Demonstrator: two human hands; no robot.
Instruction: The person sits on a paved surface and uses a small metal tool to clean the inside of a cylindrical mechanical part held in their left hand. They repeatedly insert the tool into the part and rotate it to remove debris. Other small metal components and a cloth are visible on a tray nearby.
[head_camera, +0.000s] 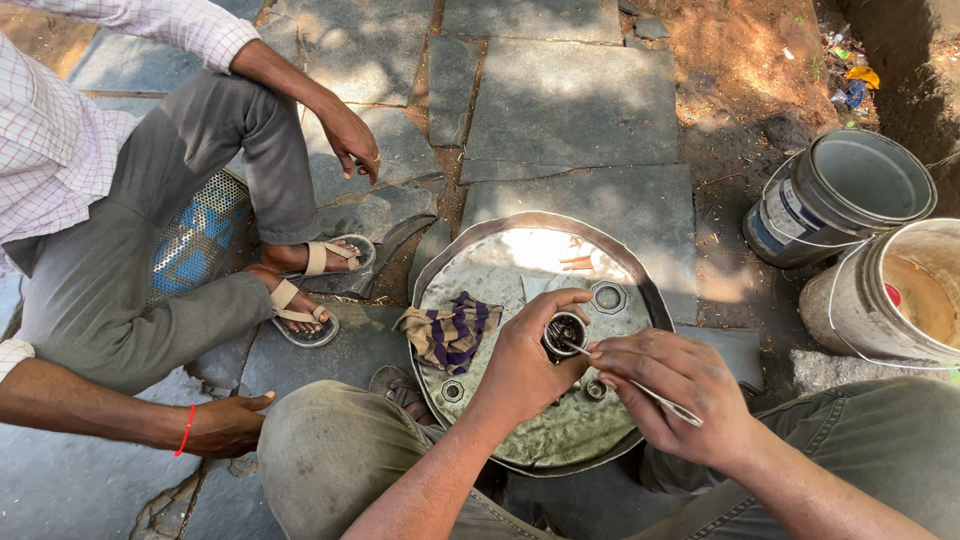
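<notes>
My left hand (525, 365) is wrapped around a small round dark tin (565, 333), holding it over the dented metal lid of a drum (500, 270). My right hand (675, 395) pinches a thin metal tool (640, 385) whose tip reaches into the tin's mouth. A crumpled striped cloth (450, 335) in purple and tan lies on the drum lid just left of my left hand. My knees in olive trousers frame the drum on both sides.
Another person in a checked shirt, grey trousers and sandals squats at the left, one hand (225, 425) on the stone paving. Two used buckets (840, 195) (900, 290) stand at the right. Bare dirt and litter lie at the top right.
</notes>
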